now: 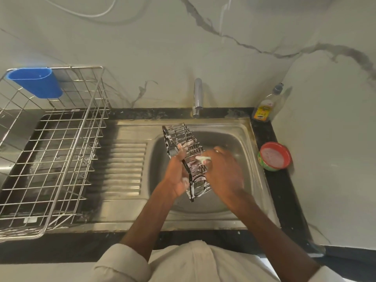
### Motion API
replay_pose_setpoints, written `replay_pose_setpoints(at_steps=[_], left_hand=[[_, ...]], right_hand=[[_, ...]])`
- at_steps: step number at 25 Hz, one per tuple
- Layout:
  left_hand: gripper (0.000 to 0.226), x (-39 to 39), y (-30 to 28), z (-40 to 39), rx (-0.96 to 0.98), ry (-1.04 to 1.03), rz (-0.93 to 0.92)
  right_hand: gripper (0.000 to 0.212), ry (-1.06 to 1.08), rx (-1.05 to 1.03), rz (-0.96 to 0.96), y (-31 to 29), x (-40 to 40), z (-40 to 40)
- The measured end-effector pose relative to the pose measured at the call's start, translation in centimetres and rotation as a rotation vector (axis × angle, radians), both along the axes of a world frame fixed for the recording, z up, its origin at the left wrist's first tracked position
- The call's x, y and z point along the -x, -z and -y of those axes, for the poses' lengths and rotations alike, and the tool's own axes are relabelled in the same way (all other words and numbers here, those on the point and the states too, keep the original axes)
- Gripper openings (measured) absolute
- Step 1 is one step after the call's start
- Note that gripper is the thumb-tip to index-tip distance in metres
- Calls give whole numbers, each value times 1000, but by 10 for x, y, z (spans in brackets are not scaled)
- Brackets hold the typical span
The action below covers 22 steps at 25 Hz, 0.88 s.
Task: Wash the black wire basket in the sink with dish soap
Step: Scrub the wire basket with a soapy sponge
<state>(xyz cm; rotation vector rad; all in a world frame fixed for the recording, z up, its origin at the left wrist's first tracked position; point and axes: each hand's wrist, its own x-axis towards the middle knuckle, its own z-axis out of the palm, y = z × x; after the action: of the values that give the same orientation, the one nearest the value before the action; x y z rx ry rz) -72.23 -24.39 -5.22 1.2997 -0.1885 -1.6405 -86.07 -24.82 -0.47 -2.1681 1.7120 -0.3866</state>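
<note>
While my left hand [179, 176] grips the soapy black wire basket [186, 159] over the sink [240, 127], my right hand [221, 171] pinches a scrubber [203, 158].

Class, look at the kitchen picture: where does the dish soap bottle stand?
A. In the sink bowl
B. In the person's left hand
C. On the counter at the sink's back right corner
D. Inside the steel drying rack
C: the dish soap bottle stands upright on the dark counter, right of the tap.
</note>
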Motion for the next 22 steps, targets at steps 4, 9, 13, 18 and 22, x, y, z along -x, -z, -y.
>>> replay_pose_setpoints(at_steps=[4,9,13,18,22], left_hand=[[109,2,-5,0,66,102,-5],[120,3,2,-1,157,126,81],[99,2,-15,-4,205,96,36],[98,-3,-22,-4,157,102,-23],[117,-9,-13,-5,82,70,-65]], right_hand=[[20,-69,-457,551,-13,-6,-5],[26,25,33,102,-17,-28,25],[22,-23,-107,281,-29,-35,30],[20,-74,-97,254,-40,-31,22],[25,-60,-86,81,-38,-26,14]])
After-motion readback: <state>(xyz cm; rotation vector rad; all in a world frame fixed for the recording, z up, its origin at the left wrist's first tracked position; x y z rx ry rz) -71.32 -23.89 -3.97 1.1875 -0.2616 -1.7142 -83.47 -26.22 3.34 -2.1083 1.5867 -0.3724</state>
